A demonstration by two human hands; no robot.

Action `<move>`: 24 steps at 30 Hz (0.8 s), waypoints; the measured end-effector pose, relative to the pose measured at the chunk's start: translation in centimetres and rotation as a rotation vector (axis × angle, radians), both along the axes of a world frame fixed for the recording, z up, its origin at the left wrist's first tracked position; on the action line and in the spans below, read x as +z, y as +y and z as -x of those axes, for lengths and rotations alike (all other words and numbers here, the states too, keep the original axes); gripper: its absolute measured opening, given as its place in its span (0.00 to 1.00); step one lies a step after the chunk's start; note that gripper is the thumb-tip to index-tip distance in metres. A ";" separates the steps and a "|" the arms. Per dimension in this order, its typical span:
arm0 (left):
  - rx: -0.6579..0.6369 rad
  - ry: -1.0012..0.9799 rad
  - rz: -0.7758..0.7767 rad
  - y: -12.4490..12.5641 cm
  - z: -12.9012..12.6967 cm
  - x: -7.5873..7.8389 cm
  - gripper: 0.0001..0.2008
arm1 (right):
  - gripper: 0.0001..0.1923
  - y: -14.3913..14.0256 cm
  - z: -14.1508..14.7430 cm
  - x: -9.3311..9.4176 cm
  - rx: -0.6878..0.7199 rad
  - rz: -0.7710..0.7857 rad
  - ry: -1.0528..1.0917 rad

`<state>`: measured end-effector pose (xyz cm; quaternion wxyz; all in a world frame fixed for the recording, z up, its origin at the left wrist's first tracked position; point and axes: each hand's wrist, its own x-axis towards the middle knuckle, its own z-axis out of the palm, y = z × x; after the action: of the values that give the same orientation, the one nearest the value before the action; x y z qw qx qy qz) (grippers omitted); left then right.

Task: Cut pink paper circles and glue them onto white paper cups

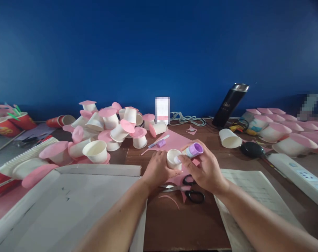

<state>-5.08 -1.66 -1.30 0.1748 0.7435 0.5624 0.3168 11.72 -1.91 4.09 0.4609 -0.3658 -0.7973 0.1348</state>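
- White paper cup [171, 157]: held above the desk [185, 227], the left hand [156, 168] wrapped around its side.
- Purple glue stick [193, 150]: grasped by the right hand [209, 168], tilted, its white end at the cup's rim; whether they touch, I cannot tell.
- Black-handled scissors [188, 191]: on the desk beneath the hands.
- Pink sheet [173, 139]: flat behind the cup.
- Pink-topped cups [108, 120]: crowded to the left.
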 end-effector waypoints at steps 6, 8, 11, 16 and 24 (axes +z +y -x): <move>-0.005 0.024 -0.008 0.2 0.1 -0.3 0.21 | 0.07 -0.4 0.5 -0.1 0.009 0.021 -0.137; -0.004 0.036 -0.011 0.2 0.0 -0.1 0.22 | 0.09 0.0 0.3 -0.2 -0.047 0.004 -0.140; 0.015 0.064 0.000 0.1 -0.1 0.1 0.25 | 0.08 0.6 0.0 -0.2 -0.110 -0.014 -0.087; 0.031 0.040 -0.001 -0.1 -0.1 0.1 0.25 | 0.07 0.1 -0.1 0.0 -0.045 0.054 -0.018; 0.034 0.100 -0.035 0.0 -0.3 -0.3 0.22 | 0.11 0.1 0.4 -0.2 -0.076 0.045 -0.134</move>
<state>-4.81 -1.67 -1.60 0.1280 0.7516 0.5774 0.2920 11.31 -1.84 3.92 0.4027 -0.4143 -0.8087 0.1103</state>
